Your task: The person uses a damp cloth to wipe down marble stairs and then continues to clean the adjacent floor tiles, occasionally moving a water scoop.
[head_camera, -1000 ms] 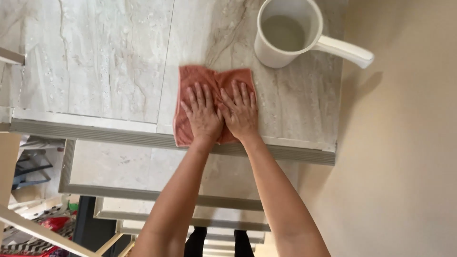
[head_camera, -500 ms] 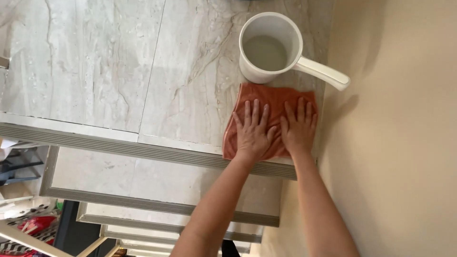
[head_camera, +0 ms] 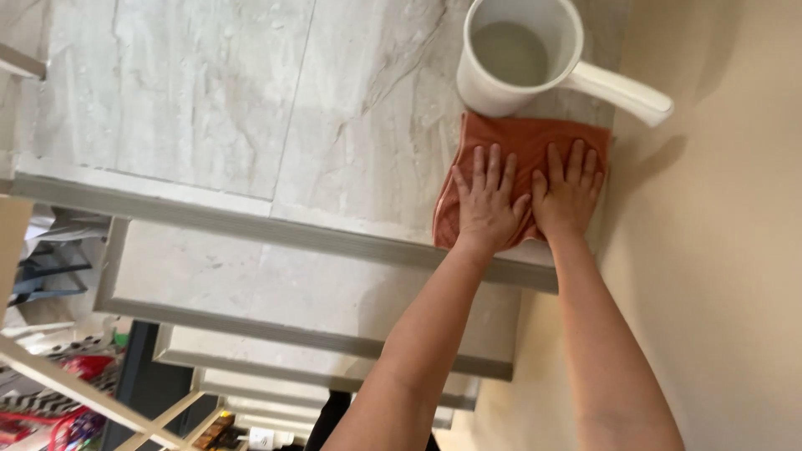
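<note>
Evidently both hands lie flat with fingers spread, gripping nothing, so the palms press the orange cloth [head_camera: 518,142] against the marble stair tread [head_camera: 209,92]: the left hand [head_camera: 489,205] on its left half, the right hand [head_camera: 568,192] just beside it. The cloth sits at the tread's right end, against the beige wall [head_camera: 718,250] and touching the white handled jug [head_camera: 518,54] on its far side. The jug's rim is cut off at the top; clutter below the stairs is hard to make out.
</note>
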